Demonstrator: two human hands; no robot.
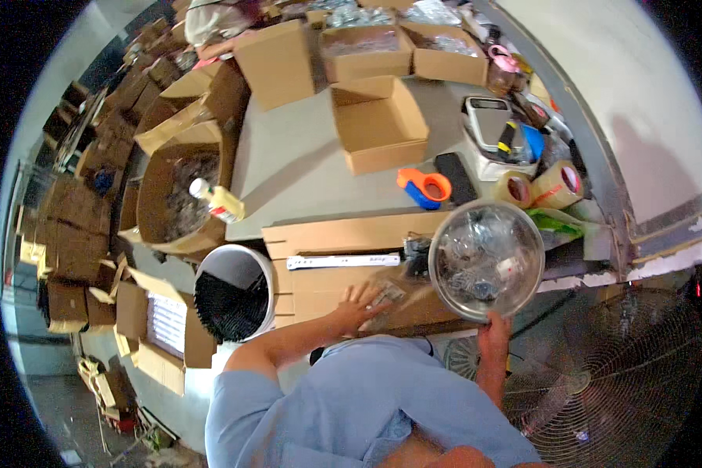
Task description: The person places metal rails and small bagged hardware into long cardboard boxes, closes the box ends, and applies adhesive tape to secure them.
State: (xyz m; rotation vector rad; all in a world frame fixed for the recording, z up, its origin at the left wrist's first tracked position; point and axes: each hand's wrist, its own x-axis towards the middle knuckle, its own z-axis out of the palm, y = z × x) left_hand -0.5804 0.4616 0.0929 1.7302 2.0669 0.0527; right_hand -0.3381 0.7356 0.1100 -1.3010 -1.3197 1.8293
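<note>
My left hand [356, 309] has its fingers spread over a flat cardboard piece [312, 282] at the table's near edge. By its fingertips lies a small, blurred clear plastic bag [388, 294]; whether they touch is unclear. My right hand [493, 337] grips the near rim of a round clear plastic tub [438, 282], tilted so that clear bags with dark contents show inside. Left of the tub is a dark bagged item [416, 256]. Across the cardboard, beyond my left hand, lies a long pale strip with small holes [343, 261], like a drawer slide.
A white bucket [267, 273] of black pieces stands left. An open carton [376, 125], an orange-and-blue tape dispenser [424, 188] and tape rolls [558, 186] lie farther back. A large fan [577, 381] stands at the right. Another person [214, 23] is at the far left.
</note>
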